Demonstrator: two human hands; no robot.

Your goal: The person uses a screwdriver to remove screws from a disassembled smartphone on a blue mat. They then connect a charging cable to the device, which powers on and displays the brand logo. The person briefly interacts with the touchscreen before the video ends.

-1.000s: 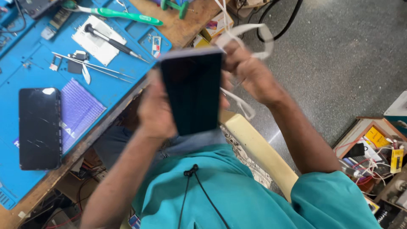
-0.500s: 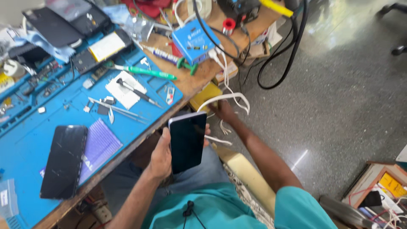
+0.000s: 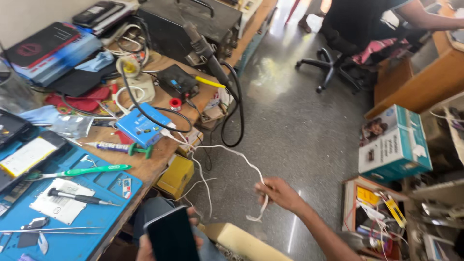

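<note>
My left hand [image 3: 145,250] is low at the bottom edge, gripping a black smartphone [image 3: 171,236] with its dark screen facing up. My right hand [image 3: 280,192] is stretched out over the floor to the right of the bench, its fingers closed on a white cable [image 3: 227,151]. The cable runs up and left to a small blue box [image 3: 140,124] on the wooden bench, and its free end hangs in a loop below my fingers.
A blue work mat [image 3: 72,227] holds a green toothbrush [image 3: 79,171], a screwdriver and tweezers. A black soldering station [image 3: 188,26] stands at the back. A yellow box [image 3: 176,175] sits under the bench; a teal carton [image 3: 394,145] and another person's office chair [image 3: 338,58] are at right.
The view has swung up and right. My right hand left the phone and moved out right with the white cable; my left hand dropped lower with the phone.
</note>
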